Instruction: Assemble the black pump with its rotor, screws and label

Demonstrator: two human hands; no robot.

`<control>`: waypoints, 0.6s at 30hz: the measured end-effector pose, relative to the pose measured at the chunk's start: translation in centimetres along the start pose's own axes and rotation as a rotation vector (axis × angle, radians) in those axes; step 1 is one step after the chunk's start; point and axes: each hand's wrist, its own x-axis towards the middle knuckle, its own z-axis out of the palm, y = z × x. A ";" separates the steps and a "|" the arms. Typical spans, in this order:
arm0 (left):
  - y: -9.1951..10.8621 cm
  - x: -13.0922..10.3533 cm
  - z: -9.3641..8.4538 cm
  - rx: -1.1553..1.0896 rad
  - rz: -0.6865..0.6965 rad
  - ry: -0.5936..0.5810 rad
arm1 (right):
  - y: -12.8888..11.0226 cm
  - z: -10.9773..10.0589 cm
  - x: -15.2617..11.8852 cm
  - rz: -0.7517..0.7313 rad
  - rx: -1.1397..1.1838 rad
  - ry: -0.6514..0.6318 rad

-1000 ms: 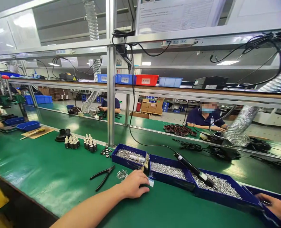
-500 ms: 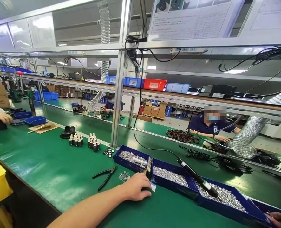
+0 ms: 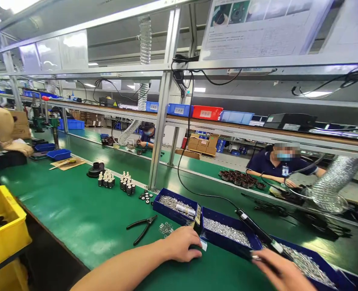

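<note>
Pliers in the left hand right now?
No, the pliers lie open on the green bench top, apart from the left hand.

At twelve o'clock, a blue bin point(image 3: 180, 110) reads 工具盒; just right, a red bin point(image 3: 207, 113) reads 不良品. At my eleven, a black box point(image 3: 107, 102) bears a yellow warning triangle. The one o'clock sheet point(image 3: 259, 34) has print too small for me.
</note>
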 end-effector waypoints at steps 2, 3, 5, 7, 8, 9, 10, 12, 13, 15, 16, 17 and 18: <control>0.3 -0.3 -0.4 -0.020 0.005 0.015 | -4.6 2.2 0.7 -0.042 0.053 -0.325; 0.5 -0.4 -0.6 -0.033 0.007 0.025 | -6.8 3.2 1.0 -0.079 0.058 -0.388; 0.8 -0.6 -1.1 -0.062 0.011 0.046 | -10.1 4.8 1.5 -0.110 0.105 -0.368; 0.9 -0.7 -1.2 -0.093 0.015 0.053 | -11.3 5.8 1.6 -0.075 0.124 -0.331; 0.9 -0.7 -1.2 -0.106 0.018 0.049 | -11.3 6.2 1.5 -0.058 0.133 -0.318; 1.0 -0.6 -1.1 -0.118 0.022 0.040 | -11.0 6.4 1.3 -0.040 0.143 -0.306; 1.1 -0.6 -1.0 -0.128 0.025 0.030 | -10.6 6.7 1.0 -0.027 0.157 -0.299; 1.4 -0.5 -0.6 -0.142 0.030 0.005 | -9.6 7.0 0.6 -0.013 0.192 -0.289; 1.6 -0.4 -0.5 -0.147 0.032 -0.008 | -9.2 7.2 0.5 -0.009 0.211 -0.287; 2.0 -0.4 -0.2 -0.152 0.042 -0.036 | -8.7 7.4 0.4 -0.004 0.248 -0.290; 2.2 -0.4 -0.2 -0.152 0.048 -0.050 | -8.6 7.4 0.4 -0.001 0.264 -0.293; 2.3 -0.3 -0.2 -0.151 0.054 -0.061 | -8.5 7.4 0.4 0.004 0.277 -0.294; 2.4 -0.3 -0.2 -0.150 0.060 -0.068 | -8.5 7.4 0.4 0.010 0.290 -0.295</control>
